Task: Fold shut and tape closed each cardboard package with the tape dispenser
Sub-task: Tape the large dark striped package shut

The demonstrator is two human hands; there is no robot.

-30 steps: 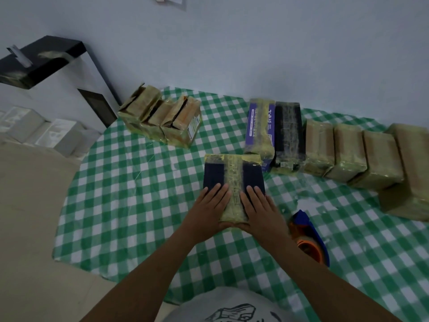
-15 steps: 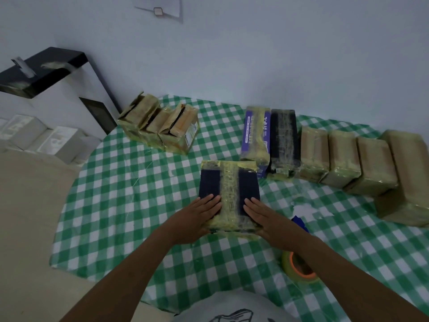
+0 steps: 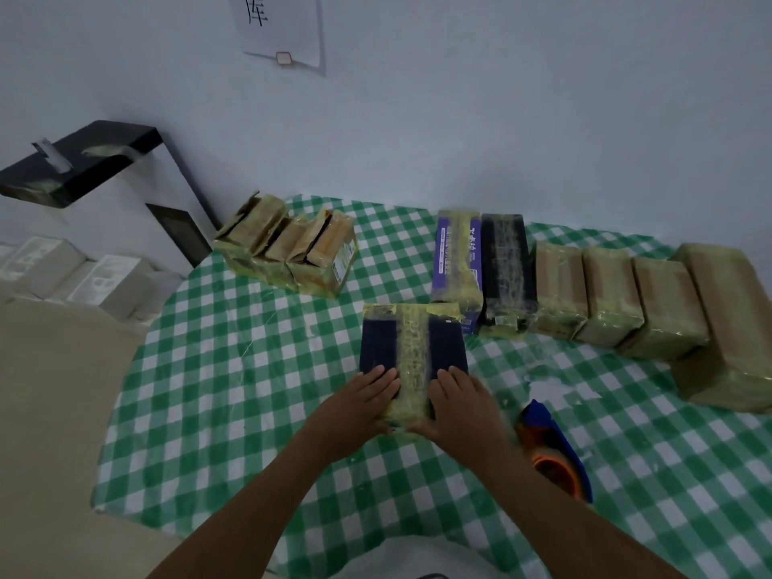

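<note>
Well, at your nine o'clock, off the table, a black shelf (image 3: 83, 160) stands against the wall, with white boxes (image 3: 83, 277) on the floor beside it. On the green checked tablecloth (image 3: 234, 369), a cluster of tan packages (image 3: 288, 252) with raised flaps sits at eleven o'clock from the piece under your hands. Your left hand (image 3: 355, 411) lies flat on the near left part of the dark blue package (image 3: 411, 348), fingers straight and pressing, gripping nothing. That package lies mid-table at your twelve o'clock, with a band of yellowish tape running down its top and over the near end. Your right hand (image 3: 463, 407) lies the same way on the near right part, fingers flat, and the tape band shows between the two hands. At one o'clock from the package a purple box (image 3: 457, 261) and a black box (image 3: 507, 269) stand touching, both taped. A row of taped tan packages (image 3: 605, 294) runs on toward three o'clock. The tape dispenser (image 3: 551, 449), blue and orange, lies at four o'clock just beside your right forearm, in neither hand.
</note>
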